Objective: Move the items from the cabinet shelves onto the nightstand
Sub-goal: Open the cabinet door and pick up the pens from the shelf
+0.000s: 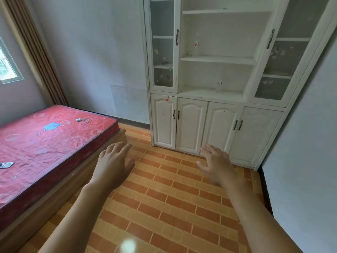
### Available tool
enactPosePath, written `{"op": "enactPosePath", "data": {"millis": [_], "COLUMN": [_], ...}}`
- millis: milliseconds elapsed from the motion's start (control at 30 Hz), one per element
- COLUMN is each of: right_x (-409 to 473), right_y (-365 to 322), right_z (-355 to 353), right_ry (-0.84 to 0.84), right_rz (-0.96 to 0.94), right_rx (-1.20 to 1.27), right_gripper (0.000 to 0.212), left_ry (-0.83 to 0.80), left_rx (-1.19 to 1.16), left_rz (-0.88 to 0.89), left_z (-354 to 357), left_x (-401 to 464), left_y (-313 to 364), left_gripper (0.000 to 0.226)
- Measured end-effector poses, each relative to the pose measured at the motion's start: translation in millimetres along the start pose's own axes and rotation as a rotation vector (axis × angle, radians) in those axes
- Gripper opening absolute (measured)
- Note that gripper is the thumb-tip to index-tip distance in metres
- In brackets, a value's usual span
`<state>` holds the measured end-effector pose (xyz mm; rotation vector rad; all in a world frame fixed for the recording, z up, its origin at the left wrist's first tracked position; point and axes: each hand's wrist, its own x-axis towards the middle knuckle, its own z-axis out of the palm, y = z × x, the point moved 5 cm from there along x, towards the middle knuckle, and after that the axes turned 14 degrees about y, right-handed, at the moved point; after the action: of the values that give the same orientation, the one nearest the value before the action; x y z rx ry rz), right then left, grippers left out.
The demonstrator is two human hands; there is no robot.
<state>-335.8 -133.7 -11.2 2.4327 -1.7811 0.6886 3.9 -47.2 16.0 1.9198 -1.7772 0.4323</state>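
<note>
Head view looks across a tiled floor (164,207) to a white cabinet (215,115) at one o'clock, its open middle shelves flanked by glass doors. The left hand (114,161) and right hand (216,164) both reach forward, palms down, fingers loosely spread and holding nothing, likely because the person is approaching the shelves with both hands free to pick up. A small clear bottle (219,87) stands on the lowest open shelf at one o'clock, and a small red-and-white item (195,43) sits on the shelf above at twelve; both are well apart from the hands. A bed with a red mattress (45,143) fills nine o'clock. No nightstand is visible, so the carry's end cannot be judged.
</note>
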Motion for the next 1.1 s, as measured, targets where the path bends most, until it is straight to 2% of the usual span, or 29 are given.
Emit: {"op": "enactPosePath", "data": {"millis": [267, 500, 833, 1100], "right_x": [77.6, 125.4, 193.9, 299.9], "right_y": [73.2, 107.5, 123.9, 114.3], "right_z": [8.5, 14.8, 34.7, 51.8], "right_ry": [-0.001, 0.021, 0.028, 0.069], "right_rz": [0.008, -0.011, 0.009, 0.030], "right_rx": [0.045, 0.062, 0.049, -0.003], "right_gripper": [0.063, 0.063, 0.062, 0.063], "left_ry": [-0.013, -0.020, -0.001, 0.038], "left_rx": [0.008, 0.021, -0.028, -0.081], "left_rz": [-0.005, 0.025, 0.034, 0.074], "left_z": [46.2, 73.7, 117.3, 162.1], "left_x": [76.1, 123.0, 202.7, 314.2], "left_y": [48.1, 76.3, 79.5, 47.6], "left_gripper": [0.056, 0.057, 0.059, 0.059]}}
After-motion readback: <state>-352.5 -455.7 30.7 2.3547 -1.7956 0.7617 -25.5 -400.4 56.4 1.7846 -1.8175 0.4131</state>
